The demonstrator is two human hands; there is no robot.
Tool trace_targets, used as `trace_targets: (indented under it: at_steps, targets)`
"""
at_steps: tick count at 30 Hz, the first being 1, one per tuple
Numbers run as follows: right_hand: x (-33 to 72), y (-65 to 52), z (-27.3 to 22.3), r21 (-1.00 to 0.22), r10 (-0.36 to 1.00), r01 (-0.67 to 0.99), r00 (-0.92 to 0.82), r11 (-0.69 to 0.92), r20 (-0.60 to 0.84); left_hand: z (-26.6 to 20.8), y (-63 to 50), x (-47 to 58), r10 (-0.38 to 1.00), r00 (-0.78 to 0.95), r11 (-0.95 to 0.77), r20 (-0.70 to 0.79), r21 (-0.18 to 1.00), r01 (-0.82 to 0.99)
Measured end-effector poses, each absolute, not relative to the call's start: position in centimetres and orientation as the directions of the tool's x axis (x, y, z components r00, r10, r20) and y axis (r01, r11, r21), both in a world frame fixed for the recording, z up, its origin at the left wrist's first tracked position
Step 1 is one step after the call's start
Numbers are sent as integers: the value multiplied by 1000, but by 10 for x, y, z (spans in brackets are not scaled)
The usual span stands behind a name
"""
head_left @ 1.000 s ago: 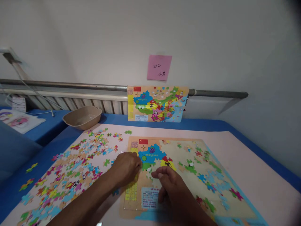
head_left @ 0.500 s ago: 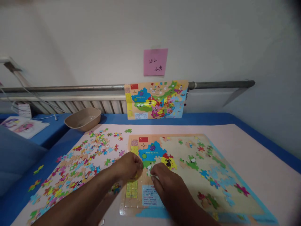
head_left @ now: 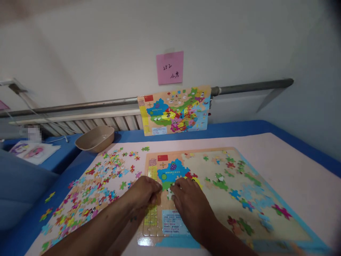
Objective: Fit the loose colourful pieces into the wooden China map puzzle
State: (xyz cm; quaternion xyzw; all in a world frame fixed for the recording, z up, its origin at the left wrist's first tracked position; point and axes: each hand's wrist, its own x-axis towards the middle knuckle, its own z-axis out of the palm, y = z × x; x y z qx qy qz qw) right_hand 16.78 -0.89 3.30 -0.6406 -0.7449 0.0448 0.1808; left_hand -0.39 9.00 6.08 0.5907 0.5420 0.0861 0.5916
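Observation:
A partly assembled jigsaw puzzle (head_left: 173, 172) of a cartoon map lies on its board (head_left: 210, 206), filled in along the left side. My left hand (head_left: 145, 192) is over the puzzle's left edge with the fingers curled together; whatever may be between them is hidden. Close by on the right, my right hand (head_left: 190, 201) has its fingers bent, its fingertips at a green and white puzzle piece (head_left: 169, 193) in the assembled part. Loose pieces (head_left: 220, 181) lie on the bare right part of the board.
Many loose pieces (head_left: 103, 188) are spread over the pink sheet (head_left: 277, 156) to the left. A beige basin (head_left: 96, 139) stands at the back left. The finished map picture (head_left: 174, 112) hangs from a pipe (head_left: 253, 87), below a pink note (head_left: 169, 68).
The head view has tilted and shifted slightly. My right hand's fingers have curled a little more over the puzzle, while my left hand stays at nearly the same spot.

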Motion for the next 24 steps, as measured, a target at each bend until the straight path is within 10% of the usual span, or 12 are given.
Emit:
trace_targets:
  at_steps: [24]
  targets:
    - [168, -3, 22, -194, 970, 965, -140, 178, 197, 58, 68, 6, 714, 335, 618, -615, 779, 112]
